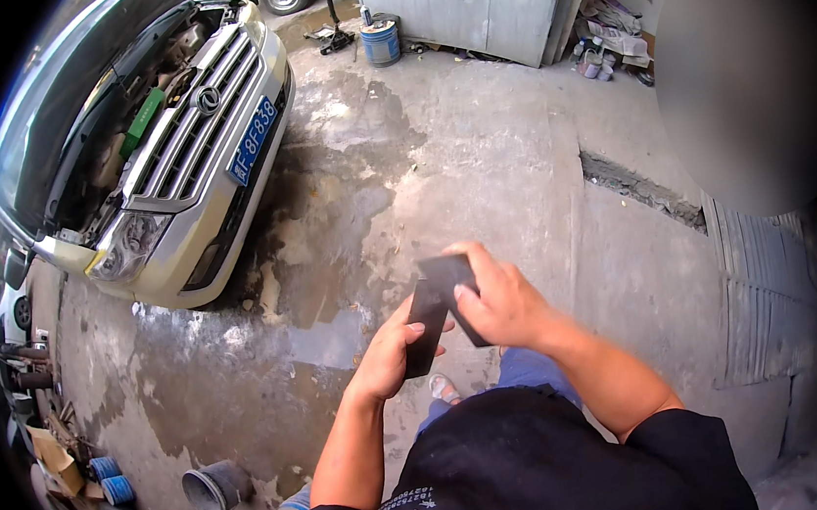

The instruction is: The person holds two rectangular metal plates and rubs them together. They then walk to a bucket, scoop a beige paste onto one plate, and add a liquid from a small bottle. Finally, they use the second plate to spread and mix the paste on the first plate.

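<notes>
Before my body, my left hand [387, 357] grips a dark flat rectangular piece [423, 340], thumb on its face and fingers behind. A second dark flat piece [446, 273] is pinched in my right hand [510, 306], its thumb pressed on the near face. The two pieces meet or overlap near their upper ends; whether they touch cannot be told. Both have smooth, blackish faces, and their exact kind does not show. Part of the right piece is hidden by my right thumb and palm.
A pale van [195, 187] with its hood raised stands at the left on wet, stained concrete [330, 253]. A grey bucket [217, 490] lies at the lower left. Behind are a blue tub [381, 45] and a metal cabinet [463, 4]. A broken trench [640, 185] cuts the floor at right.
</notes>
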`<state>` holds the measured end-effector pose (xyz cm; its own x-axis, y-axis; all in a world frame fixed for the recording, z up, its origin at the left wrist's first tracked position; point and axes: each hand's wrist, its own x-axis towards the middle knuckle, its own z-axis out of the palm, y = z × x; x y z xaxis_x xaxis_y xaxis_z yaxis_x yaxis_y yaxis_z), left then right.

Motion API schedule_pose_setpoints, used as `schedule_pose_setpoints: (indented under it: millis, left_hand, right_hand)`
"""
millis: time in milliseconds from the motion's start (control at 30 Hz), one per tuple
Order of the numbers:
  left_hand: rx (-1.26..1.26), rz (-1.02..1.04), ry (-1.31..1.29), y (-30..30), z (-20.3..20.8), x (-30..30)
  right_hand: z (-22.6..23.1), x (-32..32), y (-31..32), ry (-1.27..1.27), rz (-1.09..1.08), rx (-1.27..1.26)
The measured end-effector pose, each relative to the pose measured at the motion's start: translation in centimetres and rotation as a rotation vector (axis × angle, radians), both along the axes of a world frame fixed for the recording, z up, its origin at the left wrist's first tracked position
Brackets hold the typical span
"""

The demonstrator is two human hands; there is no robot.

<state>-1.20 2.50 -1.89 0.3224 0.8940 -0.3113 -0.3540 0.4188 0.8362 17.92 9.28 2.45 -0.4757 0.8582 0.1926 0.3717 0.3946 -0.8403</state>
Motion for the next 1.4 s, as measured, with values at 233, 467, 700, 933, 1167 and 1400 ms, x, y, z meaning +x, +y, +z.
schedule_pose_setpoints:
  millis: [233,467,700,933,1167,1400]
  left_hand:
    - [0.511,0.108,0.920,-0.3,-1.2,-0.3]
    - [0.619,0.159,1.412,-1.0,0.6,0.9]
    - [0.070,0.014,0.022,-1.0,-0.3,-0.9]
    - [0.107,-0.131,0.240,-0.4,0.5,-0.3]
    - [0.175,-0.082,0.274,-0.6,-0.6,-0.3]
    - [0.089,0.236,0.125,-0.7,-2.2,-1.9]
  right_hand:
    - [0.8,1.1,-1.2,-0.010,0.096,0.009]
    - [-0.3,1.7,2.3,-0.060,-0.188,-0.013]
    - [-1.5,4.3,3.4,-0.030,-0.023,0.050]
    - [0.0,1.1,2.1,-0.180,0.285,-0.089]
    - [-2.3,0.9,1.8,-0.066,0.276,-0.296]
    - [-4.3,4.9,1.2,-0.023,0.015,-0.441]
